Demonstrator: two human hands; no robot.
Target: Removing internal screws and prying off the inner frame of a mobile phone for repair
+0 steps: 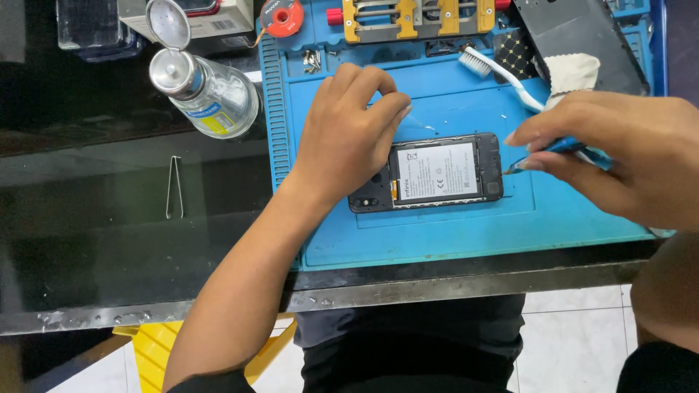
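An opened black phone (437, 175) with its white-labelled battery showing lies flat on a blue work mat (451, 233). My left hand (349, 138) presses down on the phone's left end, fingers curled over its top edge. My right hand (619, 153) holds a thin blue-handled tool (564, 149) whose metal tip touches the phone's right end.
A clear bottle with an open flip cap (207, 91) lies left of the mat, and metal tweezers (174, 187) lie on the dark table. On the mat's far side are a white toothbrush (502, 73), small screws (312, 60), a yellow-and-grey clamp jig (415, 16), a black back cover (582, 33) and a cloth (575, 73).
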